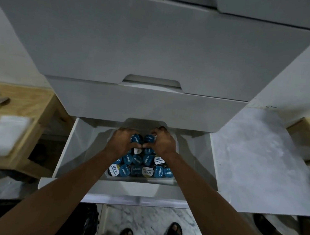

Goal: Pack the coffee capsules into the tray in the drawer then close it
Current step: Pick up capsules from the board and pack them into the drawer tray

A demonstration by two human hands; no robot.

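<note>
Seen from above, a white drawer (77,148) stands pulled open from a white cabinet (138,41). Inside it a clear tray (171,179) holds coffee capsules (141,164) with blue and white lids, packed side by side up to its front edge. At the tray's back edge, the left hand (120,140) and right hand (162,143) each curl their fingers closed around capsules, thumbs nearly touching.
</note>
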